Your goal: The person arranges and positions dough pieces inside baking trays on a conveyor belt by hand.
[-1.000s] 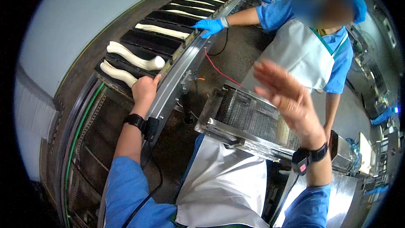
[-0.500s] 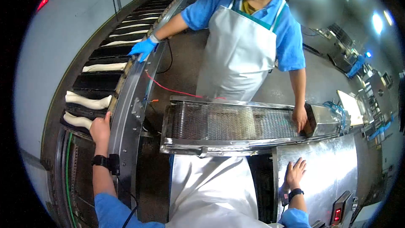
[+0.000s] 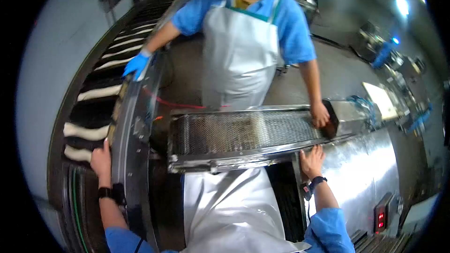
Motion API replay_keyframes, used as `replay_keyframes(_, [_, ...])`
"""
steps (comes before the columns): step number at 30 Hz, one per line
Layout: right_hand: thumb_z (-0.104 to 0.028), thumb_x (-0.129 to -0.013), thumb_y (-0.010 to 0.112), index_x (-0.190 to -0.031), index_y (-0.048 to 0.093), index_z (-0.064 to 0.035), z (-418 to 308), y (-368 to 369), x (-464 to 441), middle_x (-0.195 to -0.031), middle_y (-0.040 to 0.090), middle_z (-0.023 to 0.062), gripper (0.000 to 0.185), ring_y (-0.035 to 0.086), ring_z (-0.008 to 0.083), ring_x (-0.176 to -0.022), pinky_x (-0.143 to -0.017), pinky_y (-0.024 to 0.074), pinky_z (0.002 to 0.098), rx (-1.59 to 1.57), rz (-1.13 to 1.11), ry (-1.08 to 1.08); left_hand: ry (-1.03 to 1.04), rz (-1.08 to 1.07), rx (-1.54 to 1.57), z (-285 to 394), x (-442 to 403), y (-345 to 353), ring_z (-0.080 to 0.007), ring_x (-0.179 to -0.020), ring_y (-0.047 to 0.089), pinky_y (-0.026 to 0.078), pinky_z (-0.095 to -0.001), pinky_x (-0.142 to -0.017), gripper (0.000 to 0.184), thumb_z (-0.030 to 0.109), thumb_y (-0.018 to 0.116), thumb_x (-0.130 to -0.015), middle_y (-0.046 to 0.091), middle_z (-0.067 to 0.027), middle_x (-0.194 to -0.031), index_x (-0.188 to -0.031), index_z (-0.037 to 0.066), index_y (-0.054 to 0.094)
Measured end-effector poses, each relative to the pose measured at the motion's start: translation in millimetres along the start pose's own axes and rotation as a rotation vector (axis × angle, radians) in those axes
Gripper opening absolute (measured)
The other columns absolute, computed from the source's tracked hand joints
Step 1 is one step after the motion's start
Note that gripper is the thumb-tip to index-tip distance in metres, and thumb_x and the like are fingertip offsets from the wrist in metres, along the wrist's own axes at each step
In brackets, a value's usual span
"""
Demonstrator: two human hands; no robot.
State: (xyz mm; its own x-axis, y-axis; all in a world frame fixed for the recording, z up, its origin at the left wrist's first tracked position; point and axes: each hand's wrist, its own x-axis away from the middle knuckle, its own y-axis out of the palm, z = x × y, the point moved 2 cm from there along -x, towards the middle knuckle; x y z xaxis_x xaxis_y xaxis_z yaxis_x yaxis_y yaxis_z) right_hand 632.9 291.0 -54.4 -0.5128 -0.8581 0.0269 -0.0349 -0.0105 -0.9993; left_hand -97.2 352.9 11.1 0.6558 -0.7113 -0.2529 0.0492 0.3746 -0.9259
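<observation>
My left hand (image 3: 101, 160) is at the near end of the tray conveyor, its fingers curled at the tray edge beside a white, dough-like strip (image 3: 77, 153). Whether the fingers grip the strip or the edge is too blurred to tell. Just beyond lies a thicker white strip (image 3: 86, 131) on a black tray. My right hand (image 3: 312, 161) rests with spread fingers at the near corner of the metal table (image 3: 361, 164), close to the rim of the mesh conveyor (image 3: 220, 133), and holds nothing.
Across the mesh conveyor stands a co-worker in a white apron (image 3: 241, 56). Their blue-gloved hand (image 3: 137, 65) touches the tray conveyor's rail (image 3: 123, 159); their bare hand (image 3: 320, 115) is at the mesh's right end, by a metal housing (image 3: 351, 115). A red display (image 3: 381, 216) is at lower right.
My right hand has come down from mid-air onto the metal table, then moved forward to the mesh conveyor's edge. The view has swung right. My left hand stays by the near strip.
</observation>
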Motion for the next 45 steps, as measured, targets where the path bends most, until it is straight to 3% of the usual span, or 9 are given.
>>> replay_keyframes(7, [-0.062, -0.095, 0.025, -0.143, 0.024, 0.0088, -11, -6, 1, -0.152, 0.022, 0.0256, 0.086, 0.016, 0.0337, -0.143, -0.117, 0.0077, 0.0452, 0.048, -0.069, 0.059, -0.052, -0.011, 0.007, -15, 19, -32, -0.0419, -0.069, 0.060, 0.049, -0.0468, -0.066, 0.062, 0.055, 0.050, -0.091, 0.061, -0.0236, -0.071, -0.072, -0.001, 0.068])
replay_keyframes(13, [-0.058, -0.097, 0.029, -0.139, 0.030, 0.0091, 3, 9, -6, -0.147, 0.029, 0.0246, 0.079, 0.020, 0.0344, -0.141, -0.115, 0.0121, 0.0469, 0.046, 0.010, 0.027, 0.031, 0.410, 0.534, -47, -3, -1, -0.0325, -0.095, 0.060, 0.047, -0.0401, -0.084, 0.037, 0.035, 0.065, -0.088, 0.059, -0.0178, -0.109, -0.106, 0.002, 0.065])
replay_keyframes(17, [-0.054, -0.097, 0.031, -0.142, 0.027, 0.0071, 6, 11, -5, -0.149, 0.028, 0.0232, 0.076, 0.019, 0.0342, -0.142, -0.115, 0.0130, 0.0480, 0.010, 0.028, 0.024, -0.292, 0.198, 0.928, -14, -13, -13, -0.0361, -0.136, 0.029, 0.029, -0.0420, -0.109, 0.078, 0.037, 0.068, -0.084, 0.030, -0.0249, -0.146, -0.143, 0.000, 0.032])
replay_keyframes(20, [-0.052, -0.097, 0.033, -0.148, 0.021, -0.0017, 11, 12, -1, -0.155, 0.020, 0.0163, 0.073, 0.015, 0.0297, -0.145, -0.116, 0.0118, 0.0469, 0.022, -0.015, 0.036, -0.473, 0.125, 1.018, -11, -49, -2, -0.0390, -0.144, 0.006, 0.023, -0.0468, -0.113, 0.094, 0.037, 0.067, -0.085, 0.008, -0.0299, -0.152, -0.148, -0.004, 0.010])
replay_keyframes(25, [-0.052, -0.097, 0.032, -0.146, 0.022, 0.0028, 15, 8, 8, -0.155, 0.019, 0.0180, 0.074, 0.015, 0.0309, -0.144, -0.115, 0.0119, 0.0498, 0.087, -0.014, 0.021, -0.739, 0.218, 1.047, -52, -79, 42, -0.0435, -0.140, 0.019, 0.026, -0.0488, -0.111, 0.096, 0.035, 0.068, -0.083, 0.010, -0.0322, -0.151, -0.145, -0.010, 0.010])
replay_keyframes(28, [-0.051, -0.097, 0.033, -0.148, 0.020, 0.0004, -4, -3, 28, -0.157, 0.015, 0.0143, 0.073, 0.011, 0.0289, -0.146, -0.115, 0.0107, 0.0514, 0.093, -0.061, 0.056, -0.937, 0.145, 1.136, -55, -85, 1, -0.0384, -0.130, 0.038, 0.035, -0.0464, -0.105, 0.089, 0.037, 0.066, -0.084, 0.031, -0.0253, -0.146, -0.145, -0.008, 0.018])
replay_keyframes(33, [-0.053, -0.098, 0.032, -0.148, 0.020, 0.0025, -21, -6, 16, -0.156, 0.016, 0.0169, 0.076, 0.012, 0.0302, -0.145, -0.116, 0.0097, 0.0488, 0.119, -0.132, 0.134, -0.784, 0.093, 1.747, -67, -87, 9, -0.0319, -0.103, 0.058, 0.048, -0.0452, -0.087, 0.075, 0.038, 0.069, -0.081, 0.056, -0.0167, -0.120, -0.133, -0.005, 0.038])
replay_keyframes(42, [-0.051, -0.099, 0.028, -0.143, 0.019, 0.0131, -15, -8, -15, -0.151, 0.015, 0.0294, 0.078, 0.017, 0.0402, -0.141, -0.116, 0.0179, 0.0437, -0.049, 0.073, 0.034, -0.612, 0.003, 1.278, -76, -46, -10, -0.0266, -0.097, 0.055, 0.045, -0.0384, -0.084, 0.058, 0.029, 0.069, -0.083, 0.055, -0.0158, -0.111, -0.124, -0.006, 0.047])
replay_keyframes(45, [-0.049, -0.099, 0.030, -0.144, 0.020, 0.0105, -4, 0, -37, -0.153, 0.015, 0.0261, 0.075, 0.013, 0.0379, -0.143, -0.117, 0.0150, 0.0434, -0.048, 0.083, 0.038, -0.629, 0.066, 0.861, -95, -36, 13, -0.0343, -0.128, 0.040, 0.037, -0.0398, -0.102, 0.090, 0.029, 0.071, -0.081, 0.028, -0.0263, -0.145, -0.146, -0.005, 0.020])
